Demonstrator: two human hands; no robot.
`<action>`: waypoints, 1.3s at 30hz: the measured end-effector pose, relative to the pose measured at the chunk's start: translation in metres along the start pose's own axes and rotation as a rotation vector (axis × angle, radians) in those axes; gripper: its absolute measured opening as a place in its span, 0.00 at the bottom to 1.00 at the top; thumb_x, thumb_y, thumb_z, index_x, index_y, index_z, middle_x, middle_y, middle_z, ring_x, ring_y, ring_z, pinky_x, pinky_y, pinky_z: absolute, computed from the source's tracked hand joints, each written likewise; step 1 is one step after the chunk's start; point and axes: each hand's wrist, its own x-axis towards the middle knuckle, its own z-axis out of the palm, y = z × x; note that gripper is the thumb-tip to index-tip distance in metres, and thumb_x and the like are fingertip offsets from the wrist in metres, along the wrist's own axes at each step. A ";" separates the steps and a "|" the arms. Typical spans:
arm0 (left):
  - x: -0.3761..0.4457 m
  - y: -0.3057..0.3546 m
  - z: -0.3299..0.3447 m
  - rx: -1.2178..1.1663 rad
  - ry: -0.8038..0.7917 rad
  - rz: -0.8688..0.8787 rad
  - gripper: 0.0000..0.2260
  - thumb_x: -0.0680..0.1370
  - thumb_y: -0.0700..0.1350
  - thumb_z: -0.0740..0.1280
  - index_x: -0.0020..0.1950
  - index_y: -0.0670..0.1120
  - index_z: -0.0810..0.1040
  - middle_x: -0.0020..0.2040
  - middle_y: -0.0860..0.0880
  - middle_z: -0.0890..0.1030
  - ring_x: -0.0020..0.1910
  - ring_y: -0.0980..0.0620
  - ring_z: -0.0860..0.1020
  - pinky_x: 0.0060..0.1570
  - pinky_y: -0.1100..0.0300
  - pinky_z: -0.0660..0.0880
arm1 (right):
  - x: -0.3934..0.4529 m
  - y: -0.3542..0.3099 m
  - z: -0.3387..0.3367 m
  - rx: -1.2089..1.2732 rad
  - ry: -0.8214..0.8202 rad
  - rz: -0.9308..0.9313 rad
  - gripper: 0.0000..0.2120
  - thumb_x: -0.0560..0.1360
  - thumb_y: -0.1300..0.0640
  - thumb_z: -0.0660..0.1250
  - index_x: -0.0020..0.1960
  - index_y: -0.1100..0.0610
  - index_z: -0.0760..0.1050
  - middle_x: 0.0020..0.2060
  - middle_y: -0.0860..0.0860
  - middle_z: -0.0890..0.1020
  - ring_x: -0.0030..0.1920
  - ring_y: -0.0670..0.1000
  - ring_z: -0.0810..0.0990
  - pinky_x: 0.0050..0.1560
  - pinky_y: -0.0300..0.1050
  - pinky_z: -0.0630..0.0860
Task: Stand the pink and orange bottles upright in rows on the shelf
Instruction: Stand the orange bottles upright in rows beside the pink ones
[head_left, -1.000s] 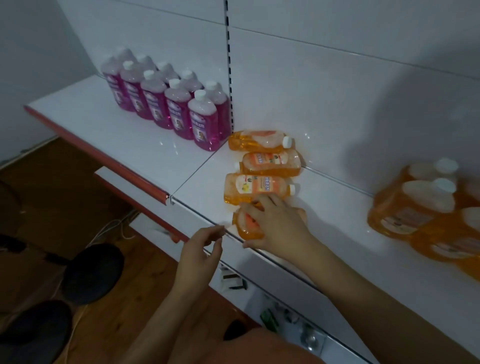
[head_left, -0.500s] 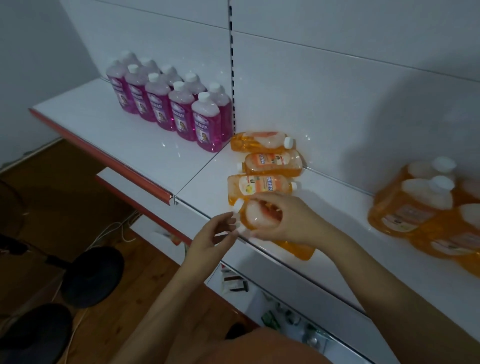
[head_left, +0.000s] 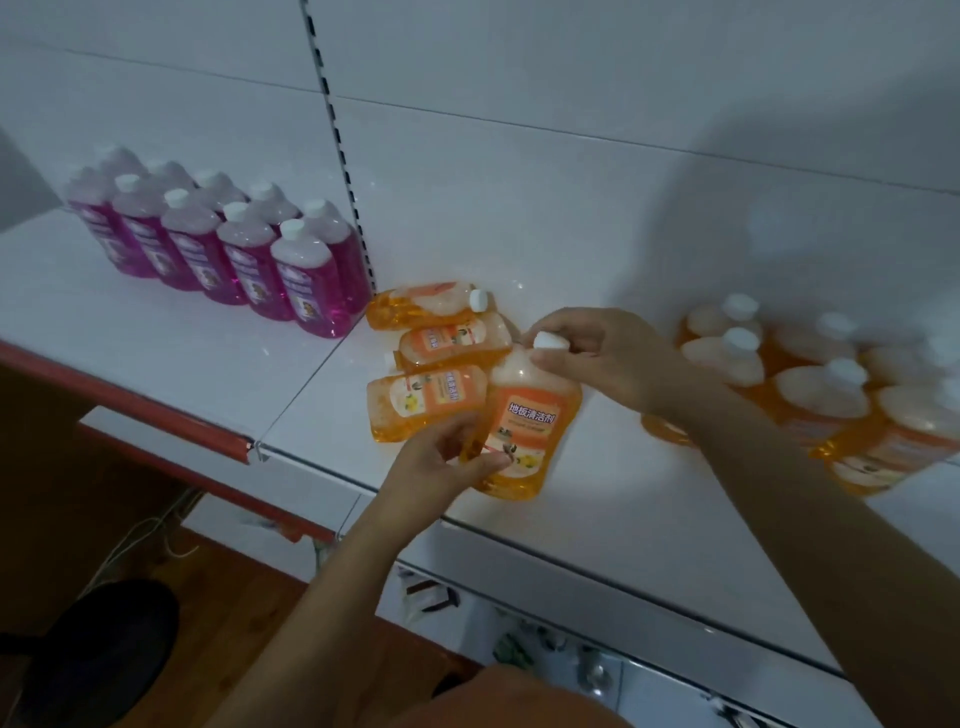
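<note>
Now we hold one orange bottle (head_left: 524, 421) in both hands over the front of the shelf (head_left: 182, 364), tilted nearly upright with its label toward us. Our right hand (head_left: 613, 358) pinches the neck just under the white cap (head_left: 545, 340), which lets it steer the top, while our left hand (head_left: 441, 462) curls its fingers round the lower edge to guide the base; whether the base already touches the shelf we cannot tell. Three more orange bottles (head_left: 441, 343) lie flat just behind it, beside the pink bottles (head_left: 234, 244), which already stand in two rows at the left. A block of upright orange bottles (head_left: 810, 384) stands to the right, likely where this one belongs. Half a second ago the bottle was lower and closer to the shelf edge, gripped by our right hand with our left only reaching its cap; since then it has swung up toward vertical, and our left hand has taken the bottom.
</note>
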 end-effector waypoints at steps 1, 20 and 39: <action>0.008 0.002 0.005 -0.013 0.001 0.009 0.11 0.74 0.43 0.74 0.55 0.53 0.81 0.47 0.60 0.85 0.48 0.62 0.82 0.45 0.66 0.78 | 0.002 0.000 -0.012 -0.123 0.021 0.000 0.06 0.75 0.48 0.70 0.51 0.46 0.81 0.41 0.44 0.83 0.44 0.43 0.80 0.49 0.44 0.76; 0.151 0.038 0.097 0.428 -0.098 0.225 0.14 0.74 0.42 0.74 0.59 0.43 0.80 0.48 0.52 0.79 0.47 0.55 0.77 0.42 0.71 0.71 | 0.027 0.032 -0.097 -0.770 0.099 -0.004 0.15 0.75 0.51 0.69 0.60 0.53 0.79 0.54 0.50 0.81 0.53 0.48 0.76 0.55 0.46 0.74; 0.140 0.028 0.096 0.593 -0.076 0.197 0.20 0.79 0.49 0.68 0.70 0.48 0.73 0.65 0.50 0.78 0.62 0.54 0.76 0.56 0.67 0.68 | 0.034 0.052 -0.101 -0.845 0.152 -0.001 0.18 0.78 0.48 0.64 0.66 0.53 0.74 0.61 0.51 0.75 0.63 0.52 0.73 0.62 0.50 0.72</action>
